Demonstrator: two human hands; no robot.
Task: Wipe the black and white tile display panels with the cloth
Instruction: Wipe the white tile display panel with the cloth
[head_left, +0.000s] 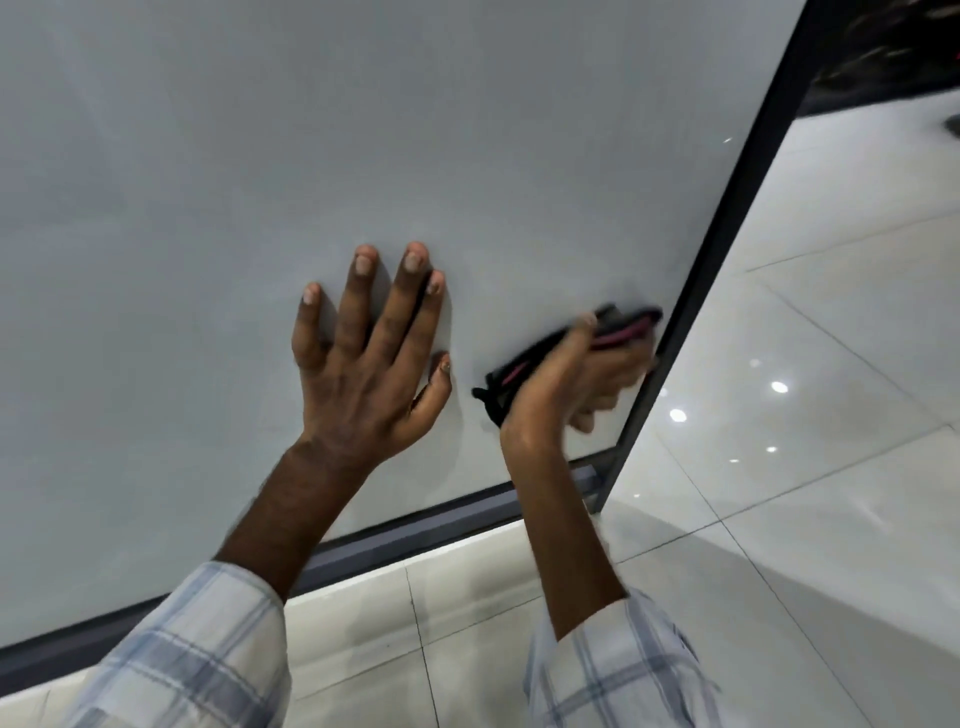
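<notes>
Left hand flat on panel; right hand grips cloth

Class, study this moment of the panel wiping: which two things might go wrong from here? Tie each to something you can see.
1. The left hand lies flat, bare fingers spread on the white panel, so it may leave fingerprints there.
2. The right hand holds a bunched cloth right beside the dark frame; knuckles may knock it, or the edge strip may be missed.

Left hand flat on the panel; to its right, right hand presses the cloth against it, just beside the frame.
</notes>
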